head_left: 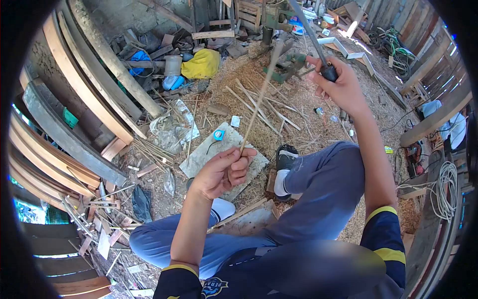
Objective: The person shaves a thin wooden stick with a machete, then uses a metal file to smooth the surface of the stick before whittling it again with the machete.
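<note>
My left hand (224, 172) is closed in a pinch on the lower end of a thin wooden stick (258, 107). The stick slants up and away, and its far end is blurred. Up at the right, my right hand (339, 85) is wrapped round the black handle of a long tool with a narrow grey shaft or blade (309, 31). Its upper end runs out of the frame, so its exact kind cannot be told. Below my left hand lies a pale flat slab (201, 152), with a blue tape measure (218, 134) on it.
Loose wooden strips (264, 107) lie over shavings in front. A yellow cloth (201, 64) sits among clutter at the back left. Curved planks (79, 74) lean along the left side. Coiled rope (444, 192) hangs at the right. My bent legs (318, 184) flank the slab.
</note>
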The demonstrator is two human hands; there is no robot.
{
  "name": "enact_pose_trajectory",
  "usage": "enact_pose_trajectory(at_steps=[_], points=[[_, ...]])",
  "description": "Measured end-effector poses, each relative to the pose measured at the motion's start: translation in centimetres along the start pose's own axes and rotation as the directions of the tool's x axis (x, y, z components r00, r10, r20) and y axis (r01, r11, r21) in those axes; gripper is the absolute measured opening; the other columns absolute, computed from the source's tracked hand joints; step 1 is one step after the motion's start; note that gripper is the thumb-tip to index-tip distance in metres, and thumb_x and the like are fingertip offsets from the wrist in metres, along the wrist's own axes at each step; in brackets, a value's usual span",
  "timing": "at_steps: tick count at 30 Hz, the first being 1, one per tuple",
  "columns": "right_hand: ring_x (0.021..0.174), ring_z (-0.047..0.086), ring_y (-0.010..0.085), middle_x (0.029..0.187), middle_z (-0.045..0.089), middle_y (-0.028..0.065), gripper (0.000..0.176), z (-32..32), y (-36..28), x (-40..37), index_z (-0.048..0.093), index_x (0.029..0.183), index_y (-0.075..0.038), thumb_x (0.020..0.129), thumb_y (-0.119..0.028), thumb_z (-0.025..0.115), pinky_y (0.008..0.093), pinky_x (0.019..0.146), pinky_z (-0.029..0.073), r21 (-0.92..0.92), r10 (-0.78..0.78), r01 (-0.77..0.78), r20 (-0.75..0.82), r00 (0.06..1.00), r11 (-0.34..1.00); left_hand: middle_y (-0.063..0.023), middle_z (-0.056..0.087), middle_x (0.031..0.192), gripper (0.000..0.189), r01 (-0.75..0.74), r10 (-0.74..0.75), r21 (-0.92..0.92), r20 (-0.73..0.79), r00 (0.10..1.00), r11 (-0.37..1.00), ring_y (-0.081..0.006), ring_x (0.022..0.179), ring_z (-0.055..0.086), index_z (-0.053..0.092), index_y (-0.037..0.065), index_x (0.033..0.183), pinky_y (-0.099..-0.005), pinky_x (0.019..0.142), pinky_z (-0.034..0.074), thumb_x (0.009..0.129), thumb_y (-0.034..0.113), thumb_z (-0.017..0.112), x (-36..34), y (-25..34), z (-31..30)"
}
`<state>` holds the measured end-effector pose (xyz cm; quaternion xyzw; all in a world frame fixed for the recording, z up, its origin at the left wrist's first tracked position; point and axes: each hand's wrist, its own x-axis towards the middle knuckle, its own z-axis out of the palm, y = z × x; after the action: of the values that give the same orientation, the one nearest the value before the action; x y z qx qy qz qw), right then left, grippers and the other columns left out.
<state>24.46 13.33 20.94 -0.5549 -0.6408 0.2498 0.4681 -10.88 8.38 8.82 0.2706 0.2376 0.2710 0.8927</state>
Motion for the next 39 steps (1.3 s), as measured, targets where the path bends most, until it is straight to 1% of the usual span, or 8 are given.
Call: enact_pose_trajectory(at_steps=[3, 6, 9, 13, 17, 22, 32, 39], points=[[0.062, 0.067, 0.0069, 0.079, 0.069, -0.0002, 0.029, -1.3, -0.9, -1.1, 0.065, 0.101, -0.005, 0.096, -0.028, 0.083, 0.0270, 0.052, 0.047, -0.142, 0.056, -0.062, -0.050, 0.997, 0.988, 0.0065, 0.036, 0.074, 0.040, -0.003, 0.004, -0.051, 0.022, 1.000, 0.999, -0.0108, 0.064, 0.036, 0.059, -0.001, 0.138, -0.0283, 0.060, 0.035, 0.115, 0.029, 0.049, 1.1, -0.4, 0.7], [0.059, 0.058, 0.0093, 0.066, 0.053, -0.0022, 0.034, -2.3, -1.2, -3.0, 0.066, 0.095, -0.005, 0.095, -0.034, 0.084, 0.0321, 0.054, 0.044, -0.287, 0.100, -0.104, -0.028, 0.995, 0.952, 0.0055, 0.035, 0.071, 0.038, -0.031, 0.036, -0.071, 0.076, 0.996, 0.997, -0.0118, 0.063, 0.036, 0.058, 0.000, 0.138, -0.0284, 0.060, 0.035, 0.114, 0.028, 0.049, 2.6, -0.7, 1.2], [0.060, 0.049, 0.0128, 0.065, 0.050, 0.0006, 0.042, -3.5, 1.5, -5.1, 0.066, 0.089, -0.004, 0.094, -0.042, 0.084, 0.0375, 0.057, 0.040, -0.438, -0.012, 0.032, 0.049, 0.999, 0.898, 0.0049, 0.033, 0.069, 0.030, -0.061, 0.063, -0.038, 0.058, 0.996, 0.997, -0.0120, 0.062, 0.036, 0.058, 0.002, 0.129, -0.0285, 0.060, 0.035, 0.114, 0.026, 0.049, 3.9, -0.8, 2.6], [0.064, 0.048, 0.0167, 0.066, 0.051, 0.0088, 0.046, -4.5, 3.7, -7.2, 0.066, 0.090, 0.000, 0.106, -0.042, 0.066, 0.0402, 0.062, 0.040, -0.263, 0.168, -0.132, 0.119, 0.979, 0.956, 0.0048, 0.032, 0.068, 0.019, -0.100, 0.101, 0.076, -0.001, 0.995, 0.992, -0.0116, 0.061, 0.035, 0.055, 0.007, 0.113, -0.0284, 0.060, 0.035, 0.113, 0.025, 0.048, 6.4, -1.6, 5.0], [0.062, 0.053, 0.0246, 0.067, 0.055, 0.0151, 0.041, -5.6, 5.3, -9.1, 0.068, 0.094, 0.000, 0.107, -0.039, 0.062, 0.0427, 0.062, 0.041, -0.349, 0.108, -0.041, 0.175, 0.979, 0.936, 0.0055, 0.033, 0.071, 0.015, -0.090, 0.086, 0.087, 0.057, 0.995, 0.992, -0.0098, 0.062, 0.032, 0.056, 0.007, 0.108, -0.0285, 0.062, 0.033, 0.111, 0.017, 0.045, 9.1, -2.3, 6.5], [0.068, 0.068, 0.0359, 0.071, 0.065, 0.0163, 0.041, -6.2, 7.0, -10.6, 0.073, 0.096, -0.007, 0.103, -0.047, 0.065, 0.0451, 0.063, 0.049, -0.370, 0.090, -0.009, 0.204, 0.975, 0.929, 0.0055, 0.036, 0.072, 0.015, -0.134, 0.138, 0.320, 0.009, 0.990, 0.938, -0.0092, 0.064, 0.033, 0.059, 0.006, 0.108, -0.0278, 0.063, 0.032, 0.110, 0.017, 0.048, 11.5, -3.0, 8.9], [0.064, 0.067, 0.0382, 0.066, 0.063, 0.0137, 0.040, -6.5, 9.3, -11.7, 0.067, 0.089, -0.010, 0.102, -0.048, 0.065, 0.0489, 0.060, 0.050, -0.445, -0.073, 0.181, 0.250, 0.966, 0.877, 0.0012, 0.060, 0.086, 0.017, -0.150, 0.291, 0.564, -0.168, 0.942, 0.812, -0.0112, 0.078, 0.050, 0.068, 0.004, 0.101, -0.0299, 0.074, 0.042, 0.108, 0.014, 0.055, 14.4, -5.6, 11.1], [0.065, 0.068, 0.0378, 0.067, 0.064, 0.0130, 0.040, -6.4, 9.3, -12.3, 0.064, 0.088, -0.011, 0.105, -0.046, 0.059, 0.0496, 0.060, 0.052, -0.545, -0.110, 0.224, 0.234, 0.966, 0.808, 0.0009, 0.062, 0.089, 0.019, -0.188, 0.337, 0.755, -0.046, 0.940, 0.628, -0.0116, 0.079, 0.051, 0.064, 0.003, 0.096, -0.0300, 0.074, 0.042, 0.108, 0.014, 0.055, 14.1, -6.5, 10.3]])
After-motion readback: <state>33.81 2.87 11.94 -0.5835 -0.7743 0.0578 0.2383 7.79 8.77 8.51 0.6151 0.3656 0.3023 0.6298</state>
